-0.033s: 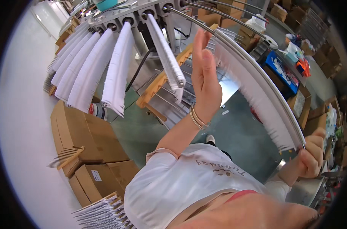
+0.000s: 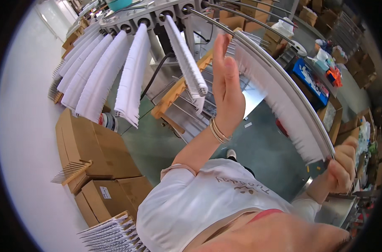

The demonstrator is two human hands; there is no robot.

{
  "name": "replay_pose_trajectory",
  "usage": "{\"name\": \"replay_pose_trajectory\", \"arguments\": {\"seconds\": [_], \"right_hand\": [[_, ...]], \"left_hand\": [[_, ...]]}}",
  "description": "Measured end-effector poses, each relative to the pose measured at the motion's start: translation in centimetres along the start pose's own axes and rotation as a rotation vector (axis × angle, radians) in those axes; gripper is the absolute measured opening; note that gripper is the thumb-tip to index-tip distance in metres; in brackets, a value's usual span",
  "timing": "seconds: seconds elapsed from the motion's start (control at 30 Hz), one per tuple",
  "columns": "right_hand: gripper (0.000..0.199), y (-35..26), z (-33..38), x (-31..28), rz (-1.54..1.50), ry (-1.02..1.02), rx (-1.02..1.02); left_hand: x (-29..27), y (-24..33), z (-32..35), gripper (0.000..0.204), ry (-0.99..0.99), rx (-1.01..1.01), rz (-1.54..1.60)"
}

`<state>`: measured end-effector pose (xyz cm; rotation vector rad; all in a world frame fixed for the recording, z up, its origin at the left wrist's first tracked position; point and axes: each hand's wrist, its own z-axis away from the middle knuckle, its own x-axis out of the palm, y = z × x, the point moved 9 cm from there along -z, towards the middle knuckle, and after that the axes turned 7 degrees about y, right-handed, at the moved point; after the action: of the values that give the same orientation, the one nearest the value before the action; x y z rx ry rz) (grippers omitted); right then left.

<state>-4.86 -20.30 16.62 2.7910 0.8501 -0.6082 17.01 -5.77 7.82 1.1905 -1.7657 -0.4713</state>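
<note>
A long metal rod (image 2: 208,19) slants out from the machine's hub, carrying a gathered white fabric sleeve (image 2: 283,109) with a frayed, pleated edge. At the sleeve's near end, my right hand (image 2: 343,166) is closed, its thumb and fingers pinching the sleeve's end around the rod. My left hand (image 2: 228,82), with thin bracelets at the wrist, is raised beside the far part of the sleeve. Its fingers are stretched upward close to the rod; whether they touch the fabric is hard to see. Another rod to the left bears a tightly gathered white sleeve (image 2: 184,56).
More white sleeves (image 2: 130,75) hang from the machine hub (image 2: 153,14) at left. Below stands a wooden rack (image 2: 168,101) with metal rods. Cardboard boxes (image 2: 94,147) are stacked lower left, near a white-loaded rack (image 2: 111,233). A blue tray (image 2: 310,82) lies at right.
My right hand has moved slightly upward with the near end of the sleeve. My left hand stays almost in place, and the machine sits slightly farther right in view.
</note>
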Motion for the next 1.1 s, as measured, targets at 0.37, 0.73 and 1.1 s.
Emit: {"name": "replay_pose_trajectory", "arguments": {"seconds": [0.37,0.73,1.1], "right_hand": [[0.020,4.1,-5.4,8.7,-0.272,-0.129,-0.151],[0.051,6.4,-2.2,8.7,-0.658,-0.016,0.118],[0.059,5.1,8.0,-5.5,-0.557,0.480,0.394]], "left_hand": [[-0.4,-1.0,3.3,0.060,-0.076,0.023,-0.216],[0.1,1.1,3.3,0.026,-0.059,0.337,-0.450],[2.3,2.3,2.3,0.027,0.030,0.787,-0.660]]}}
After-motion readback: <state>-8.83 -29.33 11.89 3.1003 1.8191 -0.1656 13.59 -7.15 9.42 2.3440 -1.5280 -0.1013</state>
